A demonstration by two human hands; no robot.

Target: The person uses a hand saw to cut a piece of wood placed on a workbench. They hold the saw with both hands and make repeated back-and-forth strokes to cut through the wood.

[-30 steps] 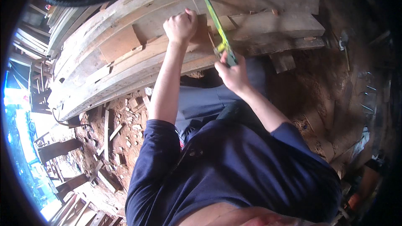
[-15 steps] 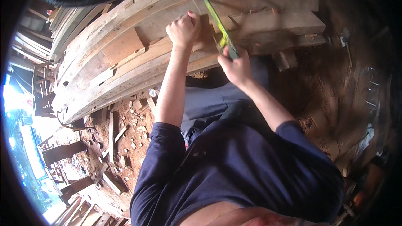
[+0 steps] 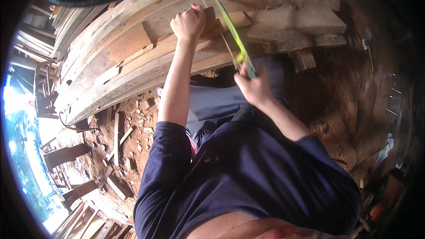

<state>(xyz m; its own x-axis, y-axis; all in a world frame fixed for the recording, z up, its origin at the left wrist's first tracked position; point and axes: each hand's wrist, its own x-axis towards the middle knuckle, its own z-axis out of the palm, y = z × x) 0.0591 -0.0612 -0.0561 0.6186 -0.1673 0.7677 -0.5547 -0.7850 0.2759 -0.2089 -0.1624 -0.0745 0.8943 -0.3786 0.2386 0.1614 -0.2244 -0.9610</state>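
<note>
My right hand (image 3: 255, 86) is wrapped around the handle of a bow saw (image 3: 230, 25) with a yellow-green frame. Its thin blade slants from the far tip back to the handle, passing close beside a brown wood block (image 3: 210, 17). On that block my left hand (image 3: 187, 23) is closed, thumb up, keeping it on the plank bench (image 3: 177, 55). Whether the blade is inside the wood cannot be made out. A short pale board (image 3: 237, 20) lies just right of the blade, partly behind the saw frame.
A flat wood piece (image 3: 129, 43) and a small pale offcut (image 3: 107, 76) lie on the planks to the left. Wood scraps (image 3: 144, 119) and sawdust cover the ground below. At the right hang or lie metal tools (image 3: 368, 46). A dark curved band crosses the upper left.
My right hand has drawn the saw back toward my body and slightly right. My left hand appears a little farther left and up, still closed on the block.
</note>
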